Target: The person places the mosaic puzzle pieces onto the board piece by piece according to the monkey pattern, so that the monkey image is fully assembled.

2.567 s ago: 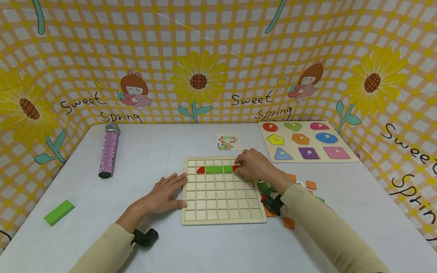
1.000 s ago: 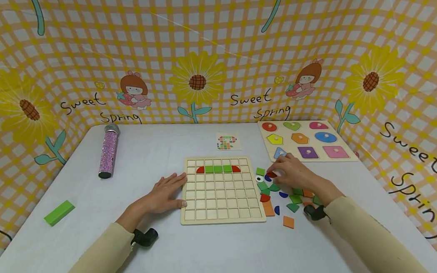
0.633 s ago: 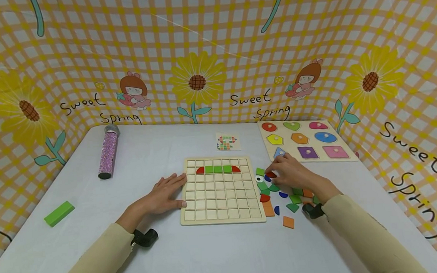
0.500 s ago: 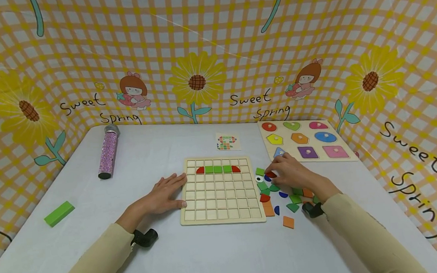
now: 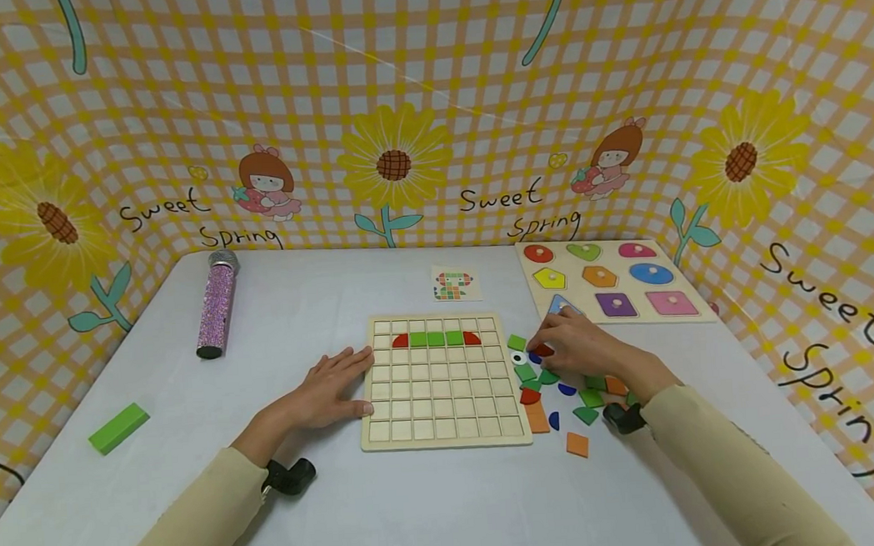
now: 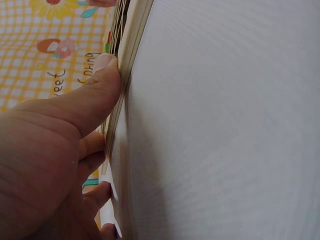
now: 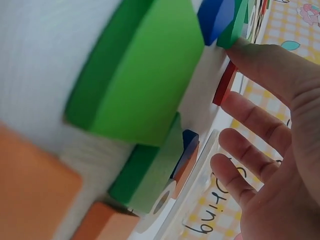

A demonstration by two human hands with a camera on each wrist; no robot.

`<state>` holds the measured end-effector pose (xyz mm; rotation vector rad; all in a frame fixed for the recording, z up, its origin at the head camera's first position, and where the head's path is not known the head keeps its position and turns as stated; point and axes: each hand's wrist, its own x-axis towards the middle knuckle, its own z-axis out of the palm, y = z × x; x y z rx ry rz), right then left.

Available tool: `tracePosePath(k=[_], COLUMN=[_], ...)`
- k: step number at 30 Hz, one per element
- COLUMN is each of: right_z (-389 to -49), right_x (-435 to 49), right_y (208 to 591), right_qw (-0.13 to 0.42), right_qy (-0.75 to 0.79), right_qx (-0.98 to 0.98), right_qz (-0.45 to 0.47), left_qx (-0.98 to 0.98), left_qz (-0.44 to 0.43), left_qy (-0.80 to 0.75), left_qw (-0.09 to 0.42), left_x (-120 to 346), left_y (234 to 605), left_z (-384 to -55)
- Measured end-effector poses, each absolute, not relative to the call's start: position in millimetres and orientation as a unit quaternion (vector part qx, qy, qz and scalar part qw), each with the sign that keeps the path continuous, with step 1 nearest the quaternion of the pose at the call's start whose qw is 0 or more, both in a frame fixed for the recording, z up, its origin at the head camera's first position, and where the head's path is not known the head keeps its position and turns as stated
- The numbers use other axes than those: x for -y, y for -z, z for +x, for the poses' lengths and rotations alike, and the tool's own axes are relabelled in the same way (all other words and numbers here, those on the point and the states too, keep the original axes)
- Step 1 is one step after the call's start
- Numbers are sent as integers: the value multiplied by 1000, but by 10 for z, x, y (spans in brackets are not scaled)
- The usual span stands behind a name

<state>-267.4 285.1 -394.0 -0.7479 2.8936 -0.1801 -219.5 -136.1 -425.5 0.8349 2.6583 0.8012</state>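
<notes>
A square wooden grid board (image 5: 444,385) lies in the middle of the head view. In its second row sit three green square tiles (image 5: 436,339) between two red rounded pieces (image 5: 472,338). My left hand (image 5: 331,388) rests against the board's left edge, fingers extended and thumb touching the rim. Right of the board, my right hand (image 5: 588,349) reaches down into loose pieces, beside a dark red piece (image 5: 543,350) and a green square (image 5: 517,342). In the right wrist view, its thumb (image 7: 255,57) touches a green piece (image 7: 233,27); no piece shows pinched.
Loose green, blue, orange and red pieces, such as an orange tile (image 5: 578,445), lie right of the board. A pattern card (image 5: 456,283) lies behind it. A knobbed shape puzzle (image 5: 625,282) is back right. Leftward are a glittery microphone (image 5: 217,307) and a green block (image 5: 119,428).
My right hand has left the red piece in the board and moved right to the loose pieces. Most recently, the loose green square has shifted slightly left. My left hand keeps its place.
</notes>
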Motion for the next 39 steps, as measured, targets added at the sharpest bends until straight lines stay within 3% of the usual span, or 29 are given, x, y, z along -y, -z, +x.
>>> tracePosePath(k=[15,39], right_z=[-2627,-2593], right_x=[-2745,-1467], right_y=[3895,3764], right_qw=[26,-8], right_qy=[116,146], right_qx=[-952,-931], right_qz=[-282,-334], left_qx=[-910,-911], left_qz=[286,288], left_qy=[-276,-275], left_qw=[119,112], left_x=[1365,1367], left_y=[4272,4288], left_z=[-2198,-2207])
